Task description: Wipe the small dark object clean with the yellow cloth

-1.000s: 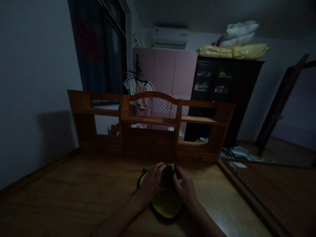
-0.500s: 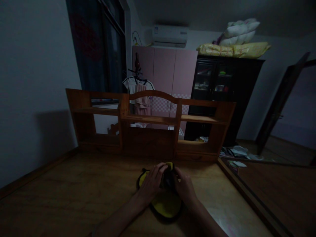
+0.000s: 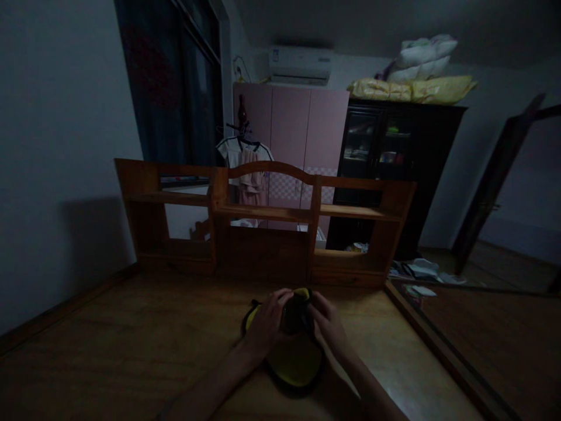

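A flat yellow thing with a dark rim (image 3: 293,363) lies on the wooden desk (image 3: 131,351), near the middle. Over its far end sits a small dark object (image 3: 296,313) that I cannot make out in the dim light. My left hand (image 3: 266,323) curls round that dark object from the left, fingers bent over it. From the right my right hand (image 3: 328,325) closes on the same object, fingertips meeting those of the left hand. Both forearms reach in from the bottom edge.
A low wooden shelf unit (image 3: 263,222) stands along the desk's far edge. The wall is at the left, the desk's raised right rim (image 3: 438,345) at the right. Behind are a pink wardrobe (image 3: 289,134), a dark cabinet (image 3: 394,158) with bedding on top, and an open door (image 3: 495,181).
Both hands stay closed on the dark object, with only small finger shifts. The view has drifted slightly, so hands and yellow thing sit a little lower-left in the picture.
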Tool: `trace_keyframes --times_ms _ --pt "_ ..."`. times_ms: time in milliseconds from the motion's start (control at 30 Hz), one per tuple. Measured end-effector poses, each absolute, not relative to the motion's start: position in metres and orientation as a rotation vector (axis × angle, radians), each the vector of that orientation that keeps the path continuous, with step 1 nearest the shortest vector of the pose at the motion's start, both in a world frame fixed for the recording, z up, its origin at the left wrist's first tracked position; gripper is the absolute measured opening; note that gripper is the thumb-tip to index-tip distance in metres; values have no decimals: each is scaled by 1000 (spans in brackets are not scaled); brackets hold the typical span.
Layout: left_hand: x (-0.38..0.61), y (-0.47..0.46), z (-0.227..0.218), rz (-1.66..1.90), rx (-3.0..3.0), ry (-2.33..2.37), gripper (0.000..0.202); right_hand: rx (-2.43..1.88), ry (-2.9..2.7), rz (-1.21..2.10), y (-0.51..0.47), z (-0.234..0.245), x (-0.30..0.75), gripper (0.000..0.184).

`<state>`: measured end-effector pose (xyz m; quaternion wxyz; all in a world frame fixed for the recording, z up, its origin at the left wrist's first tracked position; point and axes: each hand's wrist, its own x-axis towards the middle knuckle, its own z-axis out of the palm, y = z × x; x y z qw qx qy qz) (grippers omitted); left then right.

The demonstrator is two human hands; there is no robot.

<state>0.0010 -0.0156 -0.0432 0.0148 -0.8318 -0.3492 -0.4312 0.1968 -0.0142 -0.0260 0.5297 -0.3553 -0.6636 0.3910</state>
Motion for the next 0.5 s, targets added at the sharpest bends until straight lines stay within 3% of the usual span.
trace_keyframes --times_ms 167,500 --pt "-2 -14 -47 -1383 -2599 -980 86 -660 -1398 1471 -16 -15 204 36" --pt "-2 -21 -34 -1358 -2650 -968 90 -660 -1448 1543 -23 -8 207 41"
